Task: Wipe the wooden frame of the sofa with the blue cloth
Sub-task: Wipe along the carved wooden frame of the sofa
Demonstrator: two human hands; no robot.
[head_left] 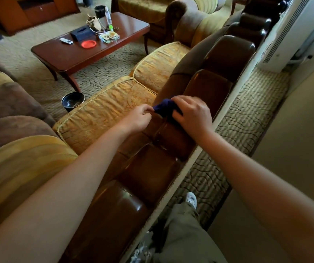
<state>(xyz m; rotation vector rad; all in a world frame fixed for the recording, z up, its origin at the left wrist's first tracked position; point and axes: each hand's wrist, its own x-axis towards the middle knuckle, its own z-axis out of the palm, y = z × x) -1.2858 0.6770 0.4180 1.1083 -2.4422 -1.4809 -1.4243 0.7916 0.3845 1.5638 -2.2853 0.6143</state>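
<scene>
The sofa's glossy dark wooden frame (209, 88) runs along the top of the backrest from the near left to the far right. On it, at mid-frame, lies the bunched dark blue cloth (164, 109). My right hand (192, 115) covers the cloth from the right and grips it, pressing it onto the wood. My left hand (139, 118) sits just left of the cloth, its curled fingertips pinching the cloth's left edge. Much of the cloth is hidden under my right hand.
Yellow seat cushions (106, 112) lie in front of the frame. A wooden coffee table (87, 54) with a tissue box, a red lid and clutter stands beyond. A small black bin (72, 100) sits on the carpet. My leg and white shoe (191, 199) stand behind the sofa.
</scene>
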